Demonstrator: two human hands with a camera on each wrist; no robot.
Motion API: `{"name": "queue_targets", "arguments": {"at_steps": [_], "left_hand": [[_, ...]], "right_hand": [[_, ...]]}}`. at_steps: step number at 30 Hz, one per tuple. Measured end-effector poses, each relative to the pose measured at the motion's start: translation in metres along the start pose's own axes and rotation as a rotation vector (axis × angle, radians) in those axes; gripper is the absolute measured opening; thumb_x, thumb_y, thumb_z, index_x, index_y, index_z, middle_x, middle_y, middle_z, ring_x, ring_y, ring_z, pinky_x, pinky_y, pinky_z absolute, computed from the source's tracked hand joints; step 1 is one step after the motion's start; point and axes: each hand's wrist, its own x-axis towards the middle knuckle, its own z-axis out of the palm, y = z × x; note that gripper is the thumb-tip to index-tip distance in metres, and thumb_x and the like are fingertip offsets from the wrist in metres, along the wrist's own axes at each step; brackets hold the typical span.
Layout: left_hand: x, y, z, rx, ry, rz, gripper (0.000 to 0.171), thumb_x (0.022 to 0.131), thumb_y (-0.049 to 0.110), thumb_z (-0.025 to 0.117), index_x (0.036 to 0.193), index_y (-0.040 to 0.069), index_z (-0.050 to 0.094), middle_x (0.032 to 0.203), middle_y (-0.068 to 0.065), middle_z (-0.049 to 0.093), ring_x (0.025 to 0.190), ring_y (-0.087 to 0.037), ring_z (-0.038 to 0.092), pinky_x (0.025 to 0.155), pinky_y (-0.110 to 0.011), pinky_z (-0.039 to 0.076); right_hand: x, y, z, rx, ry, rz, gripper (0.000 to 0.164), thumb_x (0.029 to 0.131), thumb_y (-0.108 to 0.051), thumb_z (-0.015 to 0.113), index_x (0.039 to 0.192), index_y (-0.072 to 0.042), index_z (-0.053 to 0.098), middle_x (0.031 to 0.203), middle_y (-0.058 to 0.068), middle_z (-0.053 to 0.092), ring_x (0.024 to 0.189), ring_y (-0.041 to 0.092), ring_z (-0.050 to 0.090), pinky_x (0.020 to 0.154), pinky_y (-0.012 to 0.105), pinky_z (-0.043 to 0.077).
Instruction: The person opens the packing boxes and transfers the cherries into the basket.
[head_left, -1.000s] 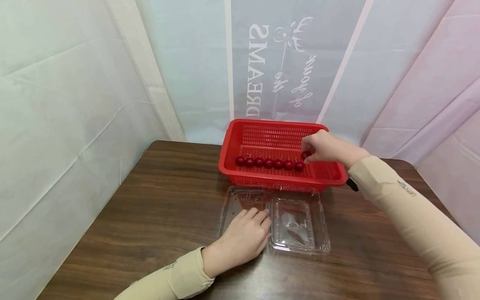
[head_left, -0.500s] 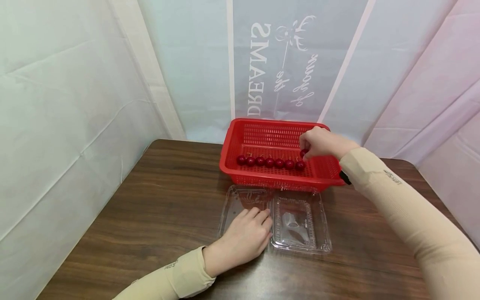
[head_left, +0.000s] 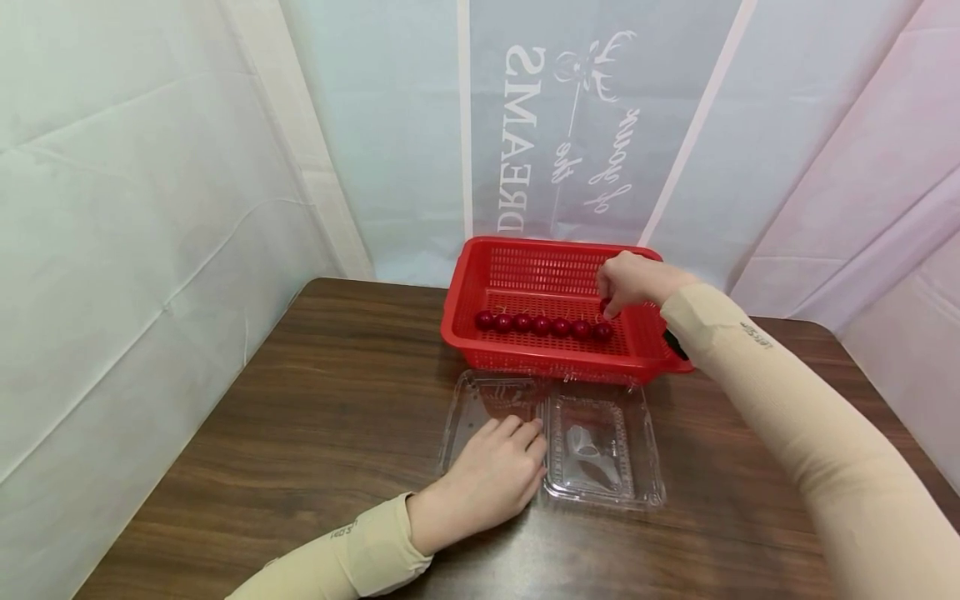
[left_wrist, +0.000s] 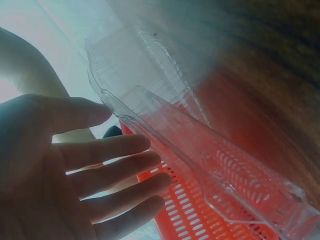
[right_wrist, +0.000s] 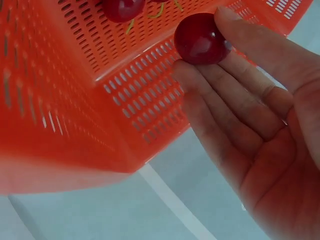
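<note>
My right hand (head_left: 633, 279) is inside the red plastic basket (head_left: 562, 360), near its right end. Between thumb and fingertips it pinches a dark red cherry (right_wrist: 200, 40), held above the slotted floor in the right wrist view. A row of several cherries (head_left: 542, 325), some with stems showing, lies along the basket's near side. My left hand (head_left: 487, 475) is over the left half of a clear plastic clamshell box (head_left: 588, 487), by its middle fold. In the left wrist view the fingers (left_wrist: 120, 175) extend loosely beside the box's clear edge.
The basket stands at the back of a brown wooden table (head_left: 337, 392), with the opened box right in front of it. A printed curtain (head_left: 405, 150) hangs close behind. White cloth (head_left: 150, 208) walls in the left side, and pale cloth the right.
My right hand has shifted slightly left and up in the head view, with the cherry still pinched. The left hand stays in place on the box.
</note>
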Motion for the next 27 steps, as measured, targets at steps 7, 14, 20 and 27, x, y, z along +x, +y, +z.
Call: {"name": "queue_targets", "arguments": {"at_steps": [7,14,20,27], "left_hand": [[0.000,-0.001,0.000,0.002,0.008,-0.001,0.027,0.086,0.036,0.062,0.100,0.014,0.069,0.114,-0.002,0.066,0.097,-0.017,0.059,0.074,-0.028,0.047],[-0.001,-0.001,0.001,0.006,0.018,0.002,0.027,0.085,0.036,0.062,0.100,0.014,0.069,0.113,-0.002,0.066,0.096,-0.017,0.059,0.073,-0.028,0.046],[0.000,-0.001,0.002,0.004,0.012,0.003,0.027,0.086,0.036,0.060,0.100,0.014,0.069,0.114,-0.002,0.066,0.096,-0.017,0.058,0.073,-0.028,0.046],[0.000,-0.003,0.002,0.014,-0.002,0.003,0.028,0.087,0.037,0.059,0.101,0.014,0.068,0.114,-0.002,0.066,0.096,-0.016,0.058,0.074,-0.027,0.046]], "right_hand": [[0.009,0.005,0.004,0.024,-0.044,0.061,0.024,0.068,-0.018,0.084,0.083,-0.008,0.069,0.080,0.005,0.067,0.074,0.021,0.058,0.069,0.037,0.054],[0.012,0.010,0.009,0.082,-0.092,0.116,0.021,0.069,-0.012,0.083,0.083,-0.007,0.068,0.081,0.007,0.066,0.076,0.023,0.058,0.069,0.040,0.056],[0.017,0.013,0.017,0.062,-0.124,0.137,0.021,0.069,-0.010,0.082,0.082,-0.005,0.066,0.079,0.008,0.064,0.075,0.023,0.057,0.067,0.038,0.054],[0.019,0.020,0.025,0.082,-0.172,0.175,0.024,0.070,-0.010,0.081,0.089,-0.004,0.068,0.081,0.008,0.065,0.078,0.024,0.056,0.069,0.036,0.052]]}}
